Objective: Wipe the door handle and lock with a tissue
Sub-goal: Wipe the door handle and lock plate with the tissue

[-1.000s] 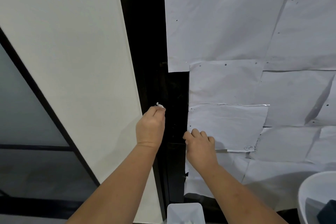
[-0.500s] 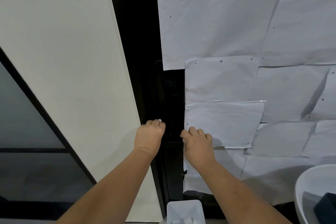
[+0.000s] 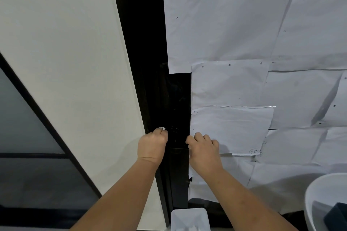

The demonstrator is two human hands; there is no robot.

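A black door edge runs down the middle, with a dark lock panel (image 3: 176, 137) that is hard to make out against it. My left hand (image 3: 152, 144) is closed around a small white tissue (image 3: 161, 128), whose tip pokes out above the fingers, pressed against the left side of the lock. My right hand (image 3: 203, 148) rests with curled fingers against the right edge of the black strip, on the white paper, and holds nothing that I can see. The handle itself is lost in the dark.
White paper sheets (image 3: 244, 33) cover the door on the right. A pale wall (image 3: 65, 62) and a dark glass panel (image 3: 28, 118) lie to the left. A white box (image 3: 189, 218) sits below the hands, and a white round bin (image 3: 323, 202) at the bottom right.
My left hand with the tissue has moved down along the black strip, from above the lock to beside it. My right hand stays at the paper's edge.
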